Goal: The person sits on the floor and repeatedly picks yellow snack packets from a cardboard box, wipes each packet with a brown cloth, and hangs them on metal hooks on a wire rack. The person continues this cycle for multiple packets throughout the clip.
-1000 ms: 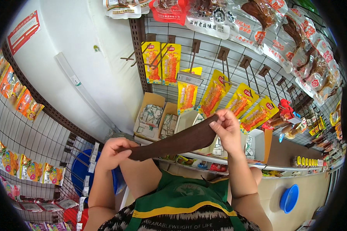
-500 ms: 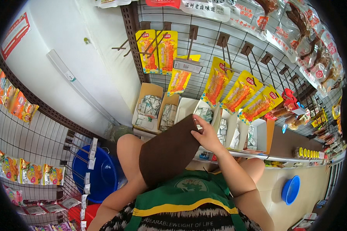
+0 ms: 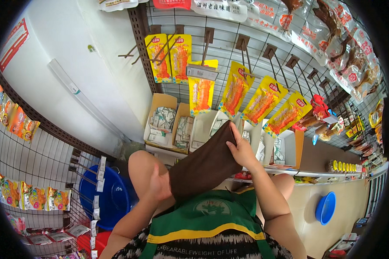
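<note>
A dark brown cloth (image 3: 203,164) stretches at a slant above my lap, between my two hands. My right hand (image 3: 243,151) pinches its upper right corner, thumb on the near side. At the lower left end is my left hand (image 3: 160,183), its thumb sticking up away from the cloth. The other left fingers go behind the cloth and are hidden. Behind the cloth stands a row of open cardboard boxes (image 3: 163,101) filled with small white-and-green packets. The cloth covers part of the middle boxes. Below it lies my green apron (image 3: 207,220) with a yellow band.
Yellow snack packs (image 3: 263,100) hang from hooks on the wire rack above the boxes. A large blue tub (image 3: 103,196) stands at left beside another rack with hanging snack bags (image 3: 33,196). A smaller blue basin (image 3: 326,208) is on the floor at right.
My right hand has moved slightly right and up, drawing the cloth with it. My left hand, hidden under the cloth before, now shows at its lower left edge. The view has shifted a little.
</note>
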A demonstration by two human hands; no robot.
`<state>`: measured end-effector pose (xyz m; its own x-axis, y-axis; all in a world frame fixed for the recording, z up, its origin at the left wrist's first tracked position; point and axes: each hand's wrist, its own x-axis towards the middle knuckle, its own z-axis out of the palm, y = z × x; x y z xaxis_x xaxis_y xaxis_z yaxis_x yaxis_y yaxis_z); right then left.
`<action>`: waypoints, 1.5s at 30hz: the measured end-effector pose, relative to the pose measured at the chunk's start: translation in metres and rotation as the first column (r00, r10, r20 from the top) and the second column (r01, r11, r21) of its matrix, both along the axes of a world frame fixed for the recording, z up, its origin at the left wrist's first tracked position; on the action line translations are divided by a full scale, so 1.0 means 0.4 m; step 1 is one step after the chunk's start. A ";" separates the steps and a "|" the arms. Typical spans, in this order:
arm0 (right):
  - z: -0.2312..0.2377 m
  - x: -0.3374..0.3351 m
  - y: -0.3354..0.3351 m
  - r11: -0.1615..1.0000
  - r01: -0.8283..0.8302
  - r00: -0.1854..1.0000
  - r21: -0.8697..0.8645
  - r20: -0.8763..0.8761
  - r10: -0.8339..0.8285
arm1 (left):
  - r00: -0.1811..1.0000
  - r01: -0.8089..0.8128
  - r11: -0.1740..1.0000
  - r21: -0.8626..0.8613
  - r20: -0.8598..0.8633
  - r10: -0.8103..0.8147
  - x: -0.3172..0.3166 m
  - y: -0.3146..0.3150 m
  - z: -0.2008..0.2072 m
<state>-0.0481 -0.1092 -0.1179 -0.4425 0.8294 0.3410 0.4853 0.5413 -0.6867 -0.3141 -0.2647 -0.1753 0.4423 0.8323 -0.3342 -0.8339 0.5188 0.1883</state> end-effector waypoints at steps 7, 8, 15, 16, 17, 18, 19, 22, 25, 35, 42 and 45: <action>0.063 0.069 -0.019 0.706 -0.160 0.945 -0.690 -0.315 -0.094 | 0.578 -0.161 0.955 0.250 -0.760 0.296 -0.020 0.022 -0.002; 0.066 0.081 -0.026 0.704 -0.226 0.919 -0.673 -0.388 -0.076 | 0.542 -0.239 0.949 0.207 -0.782 0.307 -0.025 0.025 -0.004; 0.059 0.090 -0.077 0.979 -0.095 0.984 -0.181 0.134 0.120 | 0.274 0.003 0.872 0.490 -0.838 0.471 -0.012 0.036 -0.018; 0.050 0.089 -0.087 0.994 -0.046 0.978 -0.096 0.198 0.065 | 0.215 0.016 0.868 0.497 -0.849 0.482 -0.009 0.039 -0.024; 0.052 0.096 -0.090 0.999 -0.020 0.973 -0.047 0.231 0.030 | 0.053 0.118 0.858 0.499 -0.866 0.497 -0.013 0.036 -0.024; 0.051 0.105 -0.091 1.000 0.005 0.965 0.002 0.260 -0.006 | -0.109 0.218 0.849 0.482 -0.852 0.512 -0.013 0.035 0.001; 0.052 0.113 -0.091 0.998 0.026 0.956 0.052 0.290 -0.040 | -0.266 0.310 0.840 0.446 -0.807 0.527 -0.013 0.034 0.028; 0.101 0.134 -0.089 0.999 0.033 0.999 0.018 0.034 -0.034 | -0.328 0.539 0.592 0.599 -0.498 0.802 -0.018 0.058 0.138; 0.129 0.152 -0.059 0.915 -0.152 0.919 -0.374 -0.394 -0.009 | 0.147 0.417 0.636 0.649 -0.739 0.658 -0.050 0.088 0.205; -0.161 0.094 -0.046 0.803 0.093 0.833 -0.588 -0.397 -0.386 | 0.942 -0.035 0.999 0.007 -0.333 0.035 0.037 0.071 -0.046; 0.061 -0.105 -0.123 0.963 -0.030 0.976 -0.267 -0.218 -0.030 | 0.983 -0.123 0.981 0.149 -0.115 0.141 0.080 0.089 0.034; 0.124 -0.160 -0.148 0.919 -0.228 0.961 -0.322 -0.224 0.160 | 0.972 -0.206 0.944 0.258 -0.057 0.228 0.100 0.103 0.093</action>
